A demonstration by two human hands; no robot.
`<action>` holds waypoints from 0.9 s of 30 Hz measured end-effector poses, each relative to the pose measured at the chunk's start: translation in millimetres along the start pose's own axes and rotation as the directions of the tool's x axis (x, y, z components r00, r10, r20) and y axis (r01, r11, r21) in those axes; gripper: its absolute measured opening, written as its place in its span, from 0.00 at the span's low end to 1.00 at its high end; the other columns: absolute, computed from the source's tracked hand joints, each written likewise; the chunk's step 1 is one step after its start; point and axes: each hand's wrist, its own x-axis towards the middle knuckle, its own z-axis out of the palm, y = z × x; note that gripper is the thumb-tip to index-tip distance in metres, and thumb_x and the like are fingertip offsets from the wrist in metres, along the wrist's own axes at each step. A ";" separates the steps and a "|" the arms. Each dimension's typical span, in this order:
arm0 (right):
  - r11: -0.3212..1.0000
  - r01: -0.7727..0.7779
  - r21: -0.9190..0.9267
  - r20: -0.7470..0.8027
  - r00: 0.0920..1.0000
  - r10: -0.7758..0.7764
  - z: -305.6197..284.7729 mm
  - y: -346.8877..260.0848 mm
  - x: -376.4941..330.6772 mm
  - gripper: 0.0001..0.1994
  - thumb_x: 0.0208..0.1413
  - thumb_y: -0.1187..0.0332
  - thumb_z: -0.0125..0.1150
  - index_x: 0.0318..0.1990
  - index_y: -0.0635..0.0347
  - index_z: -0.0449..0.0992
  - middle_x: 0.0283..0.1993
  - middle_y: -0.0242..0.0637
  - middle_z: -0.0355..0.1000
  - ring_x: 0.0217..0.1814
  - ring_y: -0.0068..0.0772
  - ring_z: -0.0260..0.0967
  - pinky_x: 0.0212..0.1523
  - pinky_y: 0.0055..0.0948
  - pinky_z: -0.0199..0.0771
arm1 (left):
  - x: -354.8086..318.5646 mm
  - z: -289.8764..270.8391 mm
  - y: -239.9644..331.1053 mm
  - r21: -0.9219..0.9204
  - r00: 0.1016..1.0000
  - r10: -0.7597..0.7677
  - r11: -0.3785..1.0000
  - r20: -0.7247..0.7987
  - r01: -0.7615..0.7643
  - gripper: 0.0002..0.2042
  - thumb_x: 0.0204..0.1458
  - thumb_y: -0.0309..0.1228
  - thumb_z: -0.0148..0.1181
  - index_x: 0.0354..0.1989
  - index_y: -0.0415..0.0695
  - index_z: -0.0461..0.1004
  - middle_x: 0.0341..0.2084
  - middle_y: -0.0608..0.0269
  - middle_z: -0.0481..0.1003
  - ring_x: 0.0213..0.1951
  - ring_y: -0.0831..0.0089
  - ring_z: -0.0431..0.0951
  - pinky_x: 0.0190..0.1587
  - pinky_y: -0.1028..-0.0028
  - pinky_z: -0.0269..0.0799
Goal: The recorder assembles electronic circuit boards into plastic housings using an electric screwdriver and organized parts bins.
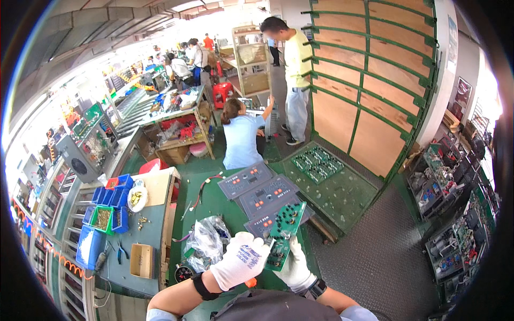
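Open patterned floor on the right, beyond the edge of the green surface. On that surface, a bare strip between the grey panels and the clear bag. Held up in front, over the nearest of the panels: the green board, long axis running away and slightly rightward, studded side showing. Pinched at the lower right edge by the gloved right hand; at the lower left edge, the gloved left hand, curled, exact grip impossible to tell.
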 end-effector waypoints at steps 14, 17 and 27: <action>0.995 -0.083 -0.051 0.098 0.991 0.087 0.9 -2.5 -5.0 0.29 0.60 0.47 0.52 0.61 0.57 0.62 0.57 0.38 0.68 0.59 0.36 0.66 0.60 0.42 0.66 | 9.3 -8.9 -13.1 -0.376 0.989 -0.060 0.926 -0.136 0.005 0.05 0.32 0.29 0.60 0.18 0.44 0.71 0.17 0.61 0.68 0.25 0.61 0.72 0.32 0.66 0.66; 0.992 -0.120 -0.023 0.117 0.986 0.122 1.5 -2.4 -3.5 0.31 0.58 0.46 0.54 0.62 0.58 0.62 0.58 0.40 0.67 0.60 0.37 0.66 0.61 0.43 0.65 | 2.8 -4.7 -14.4 -0.471 0.984 -0.168 0.874 -0.061 0.120 0.03 0.35 0.27 0.60 0.19 0.42 0.73 0.18 0.58 0.71 0.25 0.60 0.73 0.31 0.66 0.68; 0.991 -0.131 -0.007 0.135 0.982 0.131 -5.9 5.7 -7.8 0.33 0.58 0.45 0.54 0.63 0.60 0.60 0.59 0.43 0.66 0.59 0.39 0.67 0.60 0.45 0.67 | -9.3 -15.8 -17.0 -0.634 0.969 -0.172 0.733 0.179 0.248 0.10 0.46 0.32 0.65 0.32 0.38 0.78 0.25 0.55 0.73 0.30 0.59 0.76 0.34 0.67 0.69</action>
